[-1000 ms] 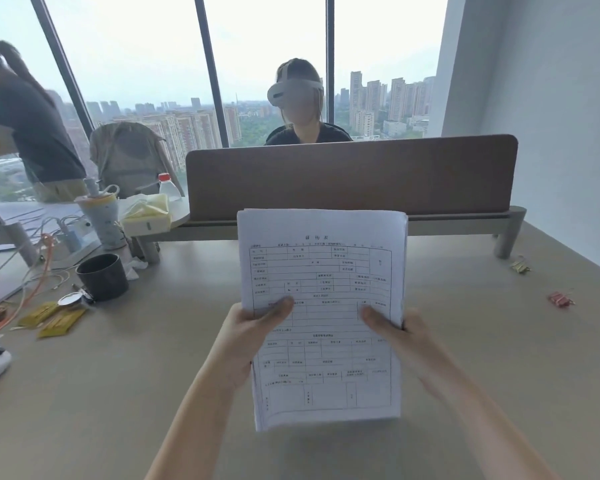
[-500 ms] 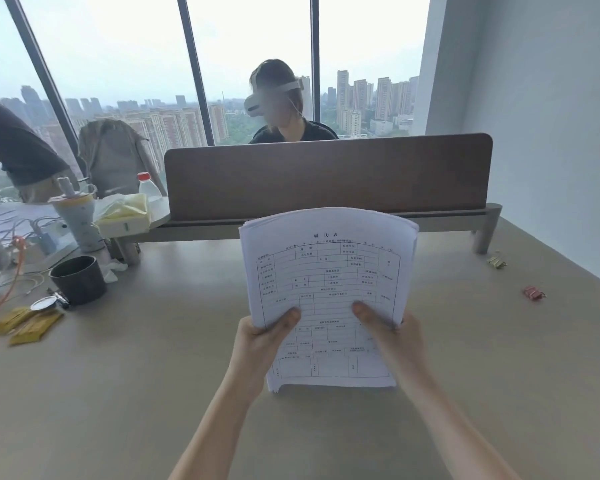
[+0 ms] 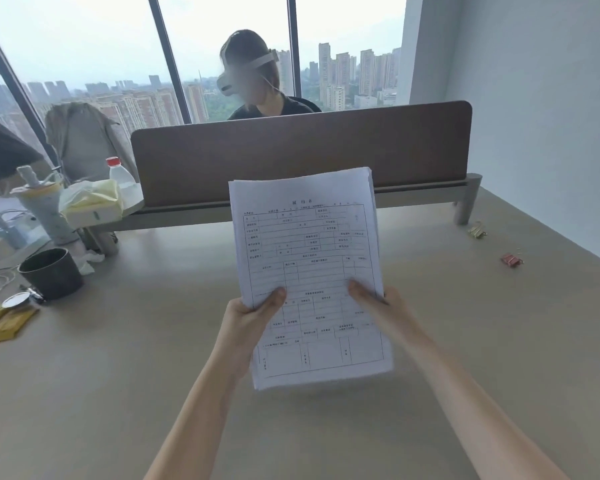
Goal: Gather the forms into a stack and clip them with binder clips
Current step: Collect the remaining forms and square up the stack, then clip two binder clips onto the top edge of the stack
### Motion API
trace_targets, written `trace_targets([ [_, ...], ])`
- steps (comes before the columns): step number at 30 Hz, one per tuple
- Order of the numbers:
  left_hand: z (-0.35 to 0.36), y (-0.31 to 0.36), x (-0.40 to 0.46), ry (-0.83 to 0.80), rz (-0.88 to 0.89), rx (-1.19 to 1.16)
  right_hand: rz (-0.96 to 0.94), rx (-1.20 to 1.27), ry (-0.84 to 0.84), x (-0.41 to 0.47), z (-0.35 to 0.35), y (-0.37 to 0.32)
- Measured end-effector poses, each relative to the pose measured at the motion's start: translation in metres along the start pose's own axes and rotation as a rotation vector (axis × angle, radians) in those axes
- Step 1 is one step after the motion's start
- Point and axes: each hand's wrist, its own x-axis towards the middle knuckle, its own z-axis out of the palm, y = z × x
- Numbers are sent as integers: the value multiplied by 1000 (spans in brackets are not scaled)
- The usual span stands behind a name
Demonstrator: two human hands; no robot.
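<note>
One stack of forms (image 3: 309, 271) is held upright above the tabletop (image 3: 118, 375), printed side toward the camera. Two hands are counted on it. The left hand (image 3: 250, 317) is closed on the stack's left edge, thumb laid across the front sheet. The right hand (image 3: 381, 303) is closed on the right edge, thumb likewise on the front. Two binder clips are observed lying loose on the tabletop at far right, well apart from the stack: one gold binder clip (image 3: 477, 230) near the divider's foot, one red binder clip (image 3: 511, 259) nearer the camera. One dark cup (image 3: 51, 271) is noted at left.

Compared with half a second earlier, the stack is seen raised and its sheets squared more closely; the top edges, previously fanned, are now nearly flush. Both grips are unchanged.
</note>
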Motion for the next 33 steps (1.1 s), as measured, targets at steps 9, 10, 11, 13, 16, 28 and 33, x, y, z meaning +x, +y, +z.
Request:
trace_targets([
  [9, 17, -23, 4, -117, -251, 99, 11, -168, 277, 21, -34, 16],
  [10, 19, -25, 6, -138, -269, 112, 6, -184, 291, 21, -36, 21],
  [11, 21, -26, 8, -167, -287, 127, -3, -196, 310, 21, -39, 24],
  [13, 24, -25, 16, -214, -316, 142, -15, -233, 320, 17, -45, 28],
  [16, 30, -19, 30, -223, -340, 91, -4, -315, 311, 12, -54, 31],
  [28, 86, -37, 69, -225, -308, 14, 168, -335, 253, 14, -112, 46],
  [33, 105, -44, 78, -279, -256, 51, 170, -358, 268, 21, -146, 47],
])
